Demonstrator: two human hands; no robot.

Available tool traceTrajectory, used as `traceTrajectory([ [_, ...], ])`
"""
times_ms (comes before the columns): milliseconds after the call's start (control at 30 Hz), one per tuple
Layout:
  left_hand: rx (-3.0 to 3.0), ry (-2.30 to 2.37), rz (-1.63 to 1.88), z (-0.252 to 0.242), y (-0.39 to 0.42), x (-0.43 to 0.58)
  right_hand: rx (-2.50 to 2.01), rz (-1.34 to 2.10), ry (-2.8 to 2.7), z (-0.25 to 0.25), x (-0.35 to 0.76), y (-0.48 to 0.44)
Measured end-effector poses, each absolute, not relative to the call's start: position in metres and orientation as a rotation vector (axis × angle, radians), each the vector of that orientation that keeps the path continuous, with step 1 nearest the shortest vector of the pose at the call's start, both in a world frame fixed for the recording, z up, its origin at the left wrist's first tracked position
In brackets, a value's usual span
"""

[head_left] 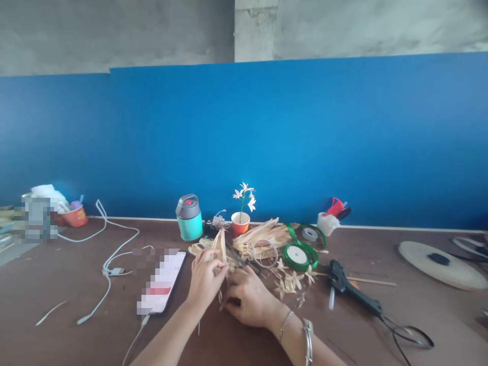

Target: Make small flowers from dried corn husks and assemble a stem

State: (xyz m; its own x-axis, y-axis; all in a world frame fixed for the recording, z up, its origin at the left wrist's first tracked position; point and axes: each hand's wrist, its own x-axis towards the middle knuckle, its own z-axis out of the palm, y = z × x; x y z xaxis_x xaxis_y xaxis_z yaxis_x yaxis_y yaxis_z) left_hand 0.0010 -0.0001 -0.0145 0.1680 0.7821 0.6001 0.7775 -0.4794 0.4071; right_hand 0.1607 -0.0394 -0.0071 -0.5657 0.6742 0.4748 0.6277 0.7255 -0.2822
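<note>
My left hand (204, 278) is closed in a pinch on a pale dried husk strip (221, 244) that stands up from its fingers. Beside it, touching, my right hand (249, 297) lies low on the brown table (76, 284) with fingers curled at the strip's base; what it grips is hidden. Right behind the hands are a heap of dried husk leaves (263, 235) and a pair of scissors (240, 260). Small husk flowers (293, 280) lie scattered to the right of my right hand.
A phone (162, 282) with white cables (114, 254) lies left of the hands. Behind stand a teal flask (189, 217), a red cup with a husk flower (241, 219), green ribbon spools (299, 255). A black glue gun (353, 290) lies right; a blue wall panel (267, 142) backs the table.
</note>
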Motion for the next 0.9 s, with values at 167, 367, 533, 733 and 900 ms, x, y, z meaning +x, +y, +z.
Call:
traceTrajectory([
  [167,2.415,1.545,1.198,-0.019,-0.001,0.007,-0.967,-0.066,-2.504,-0.010,0.155,-0.040],
  [367,2.432,1.455,1.162,-0.019,0.000,0.006,-0.988,0.034,-2.400,-0.009,0.155,-0.038],
  [533,2.504,1.305,1.119,-0.016,-0.002,0.002,-1.058,0.276,-2.045,-0.001,0.167,-0.035],
  [733,2.495,1.233,1.098,-0.009,-0.008,0.001,-1.071,0.324,-2.007,-0.001,0.176,-0.028],
  [900,2.519,1.171,1.117,-0.005,-0.012,0.003,-1.079,0.328,-2.023,-0.004,0.176,-0.027],
])
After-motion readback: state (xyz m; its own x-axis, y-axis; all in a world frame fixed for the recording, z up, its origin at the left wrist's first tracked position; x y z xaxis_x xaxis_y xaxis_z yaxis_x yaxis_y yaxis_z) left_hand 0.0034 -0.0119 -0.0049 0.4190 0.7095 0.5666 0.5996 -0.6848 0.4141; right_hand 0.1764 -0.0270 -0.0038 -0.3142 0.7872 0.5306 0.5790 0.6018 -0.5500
